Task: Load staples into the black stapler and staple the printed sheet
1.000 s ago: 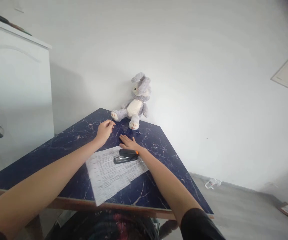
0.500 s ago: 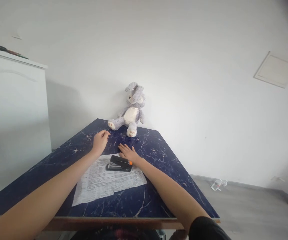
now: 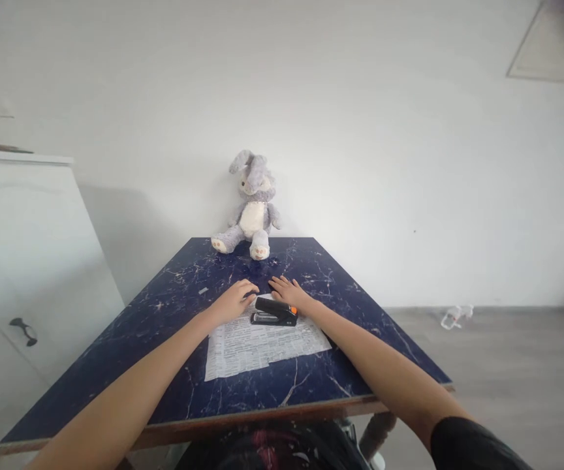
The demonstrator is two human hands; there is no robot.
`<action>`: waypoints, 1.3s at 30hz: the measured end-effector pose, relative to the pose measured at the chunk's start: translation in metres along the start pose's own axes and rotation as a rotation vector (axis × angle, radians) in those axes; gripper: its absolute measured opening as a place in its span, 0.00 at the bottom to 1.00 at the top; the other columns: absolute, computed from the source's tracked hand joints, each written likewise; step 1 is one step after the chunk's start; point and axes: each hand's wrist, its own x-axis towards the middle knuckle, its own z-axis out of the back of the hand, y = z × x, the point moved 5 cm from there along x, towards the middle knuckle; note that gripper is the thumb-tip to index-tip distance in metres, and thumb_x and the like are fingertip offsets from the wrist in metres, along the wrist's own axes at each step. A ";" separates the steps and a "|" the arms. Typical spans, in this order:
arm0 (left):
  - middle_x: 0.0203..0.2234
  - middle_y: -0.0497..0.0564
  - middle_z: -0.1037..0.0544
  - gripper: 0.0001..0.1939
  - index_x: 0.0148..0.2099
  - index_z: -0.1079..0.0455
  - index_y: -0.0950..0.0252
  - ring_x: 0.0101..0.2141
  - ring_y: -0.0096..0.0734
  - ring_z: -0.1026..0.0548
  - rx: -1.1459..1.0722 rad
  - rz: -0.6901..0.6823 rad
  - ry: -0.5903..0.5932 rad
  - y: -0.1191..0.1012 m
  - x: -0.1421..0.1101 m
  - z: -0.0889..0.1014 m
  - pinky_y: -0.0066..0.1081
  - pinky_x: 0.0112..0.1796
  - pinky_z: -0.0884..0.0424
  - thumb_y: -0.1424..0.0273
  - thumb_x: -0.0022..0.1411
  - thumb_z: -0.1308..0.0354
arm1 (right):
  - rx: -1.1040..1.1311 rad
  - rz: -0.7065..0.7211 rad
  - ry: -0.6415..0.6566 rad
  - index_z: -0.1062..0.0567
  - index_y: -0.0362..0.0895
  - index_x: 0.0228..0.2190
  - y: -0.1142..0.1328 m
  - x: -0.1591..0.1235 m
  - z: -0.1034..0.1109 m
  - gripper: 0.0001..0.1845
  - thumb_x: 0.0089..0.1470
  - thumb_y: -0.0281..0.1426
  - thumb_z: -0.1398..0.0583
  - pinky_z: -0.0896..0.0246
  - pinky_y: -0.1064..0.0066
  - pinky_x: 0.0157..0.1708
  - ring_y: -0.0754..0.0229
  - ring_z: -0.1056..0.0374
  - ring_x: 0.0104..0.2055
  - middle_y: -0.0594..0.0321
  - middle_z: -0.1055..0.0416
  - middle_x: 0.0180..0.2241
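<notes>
My left hand [image 3: 237,300] rests palm down at the upper left edge of a printed paper sheet [image 3: 257,349], fingers curved forward, thumb apart, nothing visibly held. Just right of it a black stapler [image 3: 273,313] with an orange part lies on the sheet, its upper arm raised from its base. My right hand [image 3: 290,292] lies flat with fingers stretched out beyond the stapler, its wrist close to the orange end. A small pale strip [image 3: 203,290] lies on the table left of my left hand; its kind is too small to tell.
A grey plush rabbit [image 3: 253,219] sits at the far end of the dark blue marbled table [image 3: 174,391], against the wall. A white cabinet [image 3: 32,261] stands to the left. On the floor at right lies a crumpled clear plastic item [image 3: 457,316].
My left hand has moved right and nearer from a closed pose beside the rabbit's foot, and its fingers have opened. The pale strip is now visible. My view has tilted and shifted.
</notes>
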 end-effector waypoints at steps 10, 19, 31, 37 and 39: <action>0.51 0.57 0.27 0.17 0.57 0.27 0.61 0.52 0.45 0.29 0.228 -0.045 0.129 0.002 -0.002 -0.025 0.47 0.55 0.31 0.76 0.69 0.48 | 0.433 0.500 -0.099 0.23 0.44 0.48 0.034 -0.038 0.057 0.23 0.65 0.50 0.38 0.33 0.66 0.45 0.55 0.27 0.44 0.55 0.22 0.47; 0.52 0.63 0.26 0.21 0.63 0.31 0.69 0.53 0.51 0.29 0.299 0.024 0.196 0.006 0.007 -0.024 0.50 0.58 0.32 0.69 0.72 0.49 | 0.247 0.457 -0.106 0.27 0.43 0.28 0.014 -0.045 0.088 0.15 0.58 0.40 0.35 0.51 0.69 0.31 0.63 0.40 0.28 0.67 0.33 0.25; 0.44 0.56 0.26 0.09 0.46 0.31 0.63 0.47 0.43 0.25 0.187 0.087 0.056 0.001 0.012 -0.006 0.43 0.54 0.29 0.74 0.65 0.47 | 0.274 0.225 -0.025 0.18 0.42 0.37 -0.101 -0.050 0.102 0.15 0.49 0.37 0.30 0.45 0.66 0.36 0.57 0.33 0.35 0.62 0.23 0.33; 0.45 0.56 0.25 0.08 0.46 0.33 0.61 0.48 0.44 0.25 0.202 0.184 0.023 0.019 0.009 0.004 0.44 0.55 0.29 0.75 0.64 0.47 | 0.413 0.348 0.239 0.18 0.44 0.39 -0.079 -0.059 0.098 0.17 0.50 0.41 0.28 0.41 0.67 0.38 0.57 0.31 0.36 0.62 0.21 0.36; 0.45 0.56 0.25 0.08 0.46 0.33 0.61 0.48 0.45 0.25 0.203 0.200 0.003 0.024 0.008 0.006 0.45 0.55 0.30 0.75 0.64 0.47 | 0.431 0.361 0.278 0.18 0.43 0.39 -0.075 -0.059 0.096 0.18 0.50 0.41 0.28 0.40 0.67 0.38 0.56 0.31 0.37 0.61 0.22 0.36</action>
